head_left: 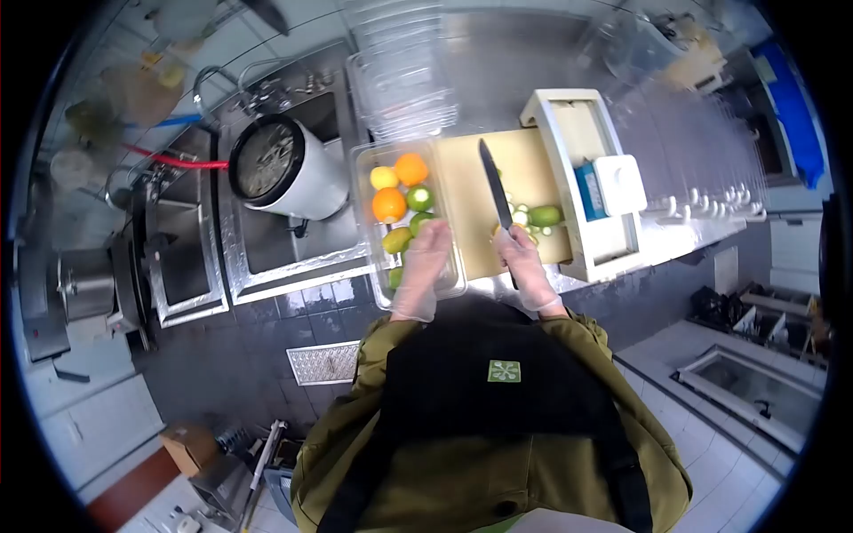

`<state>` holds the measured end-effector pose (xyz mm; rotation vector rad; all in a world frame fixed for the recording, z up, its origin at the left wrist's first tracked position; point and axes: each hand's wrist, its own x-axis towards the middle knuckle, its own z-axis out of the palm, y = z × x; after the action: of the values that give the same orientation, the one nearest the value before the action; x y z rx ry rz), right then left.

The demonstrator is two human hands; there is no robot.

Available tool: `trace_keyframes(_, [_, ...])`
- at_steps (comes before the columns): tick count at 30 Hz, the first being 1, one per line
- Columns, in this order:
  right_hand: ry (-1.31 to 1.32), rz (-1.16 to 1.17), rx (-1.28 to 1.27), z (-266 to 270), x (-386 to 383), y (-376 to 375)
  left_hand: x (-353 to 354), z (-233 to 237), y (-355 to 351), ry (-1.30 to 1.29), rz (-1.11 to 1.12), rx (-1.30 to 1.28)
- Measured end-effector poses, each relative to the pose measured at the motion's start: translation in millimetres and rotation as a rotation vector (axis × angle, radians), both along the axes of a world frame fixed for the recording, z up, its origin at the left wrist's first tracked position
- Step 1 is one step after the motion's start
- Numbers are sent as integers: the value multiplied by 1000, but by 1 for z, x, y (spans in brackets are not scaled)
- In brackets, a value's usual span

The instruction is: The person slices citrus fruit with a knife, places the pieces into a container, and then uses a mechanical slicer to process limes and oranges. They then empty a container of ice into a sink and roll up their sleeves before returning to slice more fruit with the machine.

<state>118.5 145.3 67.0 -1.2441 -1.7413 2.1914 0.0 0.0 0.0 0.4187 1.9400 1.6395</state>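
Observation:
My left hand (425, 271), in a clear glove, is over the near right side of a clear plastic container (455, 266). Its fingers look stretched forward beside a green lime (420, 222), with no fruit visible in its grasp. In the container lie oranges (389, 205), a yellow lemon (384, 177) and more green citrus (397, 240). My gloved right hand (526, 268) is closed around the handle of a long dark-bladed knife (494, 182). The blade points away from me above a cutting board (471, 204). Green fruit (544, 216) and pale cut pieces lie right of the knife.
A white tray-like frame (577, 133) borders the board's right side, with a blue and white box (611, 186) in it. Clear containers (402, 80) are stacked behind. Left are metal sinks (267, 240) and a white cylindrical bin (306, 173) with a black rim.

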Motion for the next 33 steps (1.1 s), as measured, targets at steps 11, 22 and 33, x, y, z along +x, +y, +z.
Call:
trace_keyframes(11, [386,151,-276,-5,-23,-29,21,80,0,-285,-224,79])
trace_keyframes(22, [255,208,-159,-1,8,-33,45,56,-7,-448,-156,156])
trace_keyframes(33, [123,-77,10,10,90,18,49,49,45,-665,-102,-51])
